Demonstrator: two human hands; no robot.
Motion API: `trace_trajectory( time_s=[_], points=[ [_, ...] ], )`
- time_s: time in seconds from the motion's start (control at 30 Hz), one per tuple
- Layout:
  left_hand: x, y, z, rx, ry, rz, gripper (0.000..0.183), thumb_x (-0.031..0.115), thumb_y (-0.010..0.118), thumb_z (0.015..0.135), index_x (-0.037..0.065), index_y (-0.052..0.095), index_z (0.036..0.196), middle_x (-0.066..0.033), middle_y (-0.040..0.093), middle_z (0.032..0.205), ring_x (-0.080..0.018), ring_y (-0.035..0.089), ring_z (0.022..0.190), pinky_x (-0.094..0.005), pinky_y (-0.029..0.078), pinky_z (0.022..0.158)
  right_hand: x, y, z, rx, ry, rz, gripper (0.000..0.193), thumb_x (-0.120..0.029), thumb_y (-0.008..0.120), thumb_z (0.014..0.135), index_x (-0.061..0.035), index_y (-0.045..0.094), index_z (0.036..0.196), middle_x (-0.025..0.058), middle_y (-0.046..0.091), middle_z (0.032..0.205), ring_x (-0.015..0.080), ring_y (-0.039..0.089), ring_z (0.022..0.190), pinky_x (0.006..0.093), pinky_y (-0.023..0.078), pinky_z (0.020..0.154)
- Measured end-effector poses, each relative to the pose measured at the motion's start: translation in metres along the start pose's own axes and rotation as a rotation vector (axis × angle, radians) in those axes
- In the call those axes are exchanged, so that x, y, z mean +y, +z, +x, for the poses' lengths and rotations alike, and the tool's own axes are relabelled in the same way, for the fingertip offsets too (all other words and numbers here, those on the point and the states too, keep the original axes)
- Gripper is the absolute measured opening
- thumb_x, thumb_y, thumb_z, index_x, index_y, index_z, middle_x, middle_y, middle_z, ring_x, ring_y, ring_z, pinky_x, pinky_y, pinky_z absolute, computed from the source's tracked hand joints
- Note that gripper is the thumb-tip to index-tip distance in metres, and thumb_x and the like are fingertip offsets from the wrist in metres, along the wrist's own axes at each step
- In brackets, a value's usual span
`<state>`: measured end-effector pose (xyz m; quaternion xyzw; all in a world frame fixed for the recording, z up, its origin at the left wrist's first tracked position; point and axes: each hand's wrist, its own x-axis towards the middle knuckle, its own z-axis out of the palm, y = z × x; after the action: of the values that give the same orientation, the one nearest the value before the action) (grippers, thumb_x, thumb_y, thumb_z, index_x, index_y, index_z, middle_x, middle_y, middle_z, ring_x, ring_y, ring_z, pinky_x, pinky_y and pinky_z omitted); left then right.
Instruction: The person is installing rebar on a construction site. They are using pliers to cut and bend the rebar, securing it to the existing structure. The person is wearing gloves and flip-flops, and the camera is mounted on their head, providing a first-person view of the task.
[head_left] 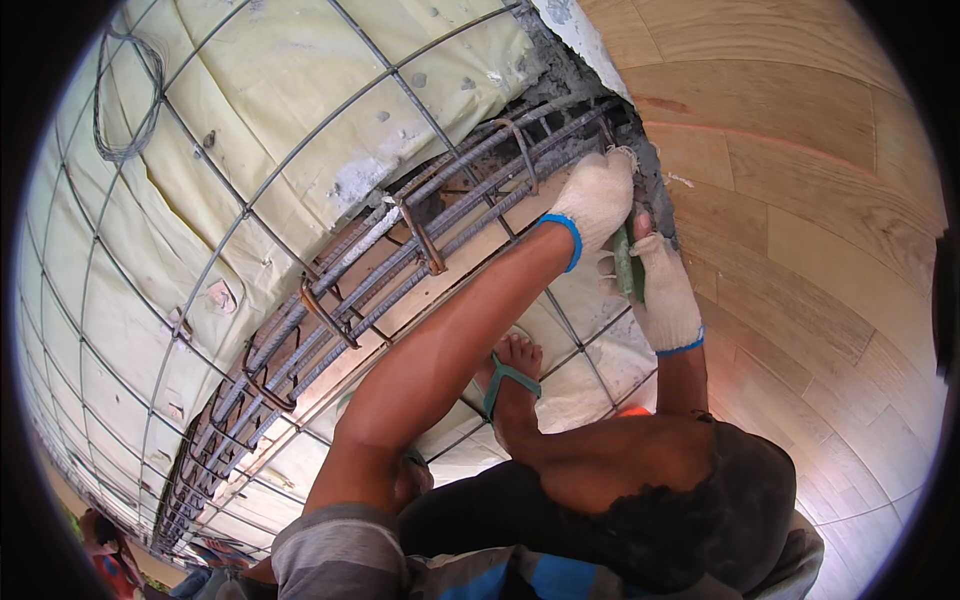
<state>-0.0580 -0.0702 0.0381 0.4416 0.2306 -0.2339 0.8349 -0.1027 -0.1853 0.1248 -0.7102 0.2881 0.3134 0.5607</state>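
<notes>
My left hand (597,198), in a white knit glove with a blue cuff, reaches to the far end of the rebar cage (470,190), beside the rough mortar edge. Its fingers are closed together; what they pinch is hidden. Just below and to the right, my right hand (668,295), gloved alike with a bare fingertip showing, is closed round a green-handled tool (624,265). Two slim handles show, as on pliers or pincers; the jaws are hidden near my left hand. The cage has long ribbed bars with bent stirrups (415,235) around them.
Wood-look boards (780,200) rise along the right. A steel mesh (245,210) lies over pale sheeting (290,120) on the left, with a wire coil (128,95) on it. My sandalled foot (515,385) stands on the mesh below. Another person (105,545) is at the far lower left.
</notes>
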Motion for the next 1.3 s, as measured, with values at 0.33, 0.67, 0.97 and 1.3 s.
trace_trajectory(
  time_s=[0.33,0.67,0.97,1.3],
  points=[
    [0.001,-0.019,-0.003,-0.130,-0.046,-0.075,0.050,0.045,0.046,0.110,0.000,0.068,0.113,-0.0117,0.073,0.097,-0.0205,0.064,0.078,-0.0394,0.057,0.070,0.011,-0.004,0.007,-0.315,0.120,0.411,0.063,-0.066,0.067,0.100,-0.0106,0.067,0.130,0.0062,0.070,0.113,0.0219,0.072,0.096,0.0420,0.061,0.083],
    [-0.006,-0.038,0.004,-0.321,-0.052,-0.190,0.041,0.037,0.047,0.114,0.002,0.067,0.121,-0.0103,0.076,0.104,-0.0144,0.068,0.078,-0.0305,0.054,0.062,0.024,-0.002,0.023,-0.673,0.384,0.970,0.055,-0.063,0.059,0.105,-0.0157,0.058,0.134,0.0022,0.058,0.105,0.0211,0.059,0.093,0.0411,0.050,0.081],
    [0.006,-0.057,-0.013,-0.307,-0.152,-0.176,0.046,0.044,0.049,0.114,0.002,0.064,0.125,-0.0139,0.078,0.116,-0.0104,0.068,0.080,-0.0263,0.053,0.062,0.050,0.050,0.033,-0.448,0.119,0.748,0.038,-0.050,0.057,0.107,-0.0137,0.058,0.118,0.0030,0.054,0.089,0.0223,0.054,0.082,0.0392,0.045,0.074],
    [0.007,-0.060,-0.035,-0.225,-0.187,0.028,0.055,0.057,0.057,0.108,0.008,0.067,0.129,0.0000,0.056,0.078,-0.0092,0.056,0.072,-0.0270,0.051,0.064,0.045,0.032,0.033,-0.489,0.177,0.678,0.049,-0.054,0.059,0.105,-0.0102,0.058,0.126,0.0006,0.050,0.090,0.0176,0.051,0.081,0.0365,0.045,0.074]
  ],
)
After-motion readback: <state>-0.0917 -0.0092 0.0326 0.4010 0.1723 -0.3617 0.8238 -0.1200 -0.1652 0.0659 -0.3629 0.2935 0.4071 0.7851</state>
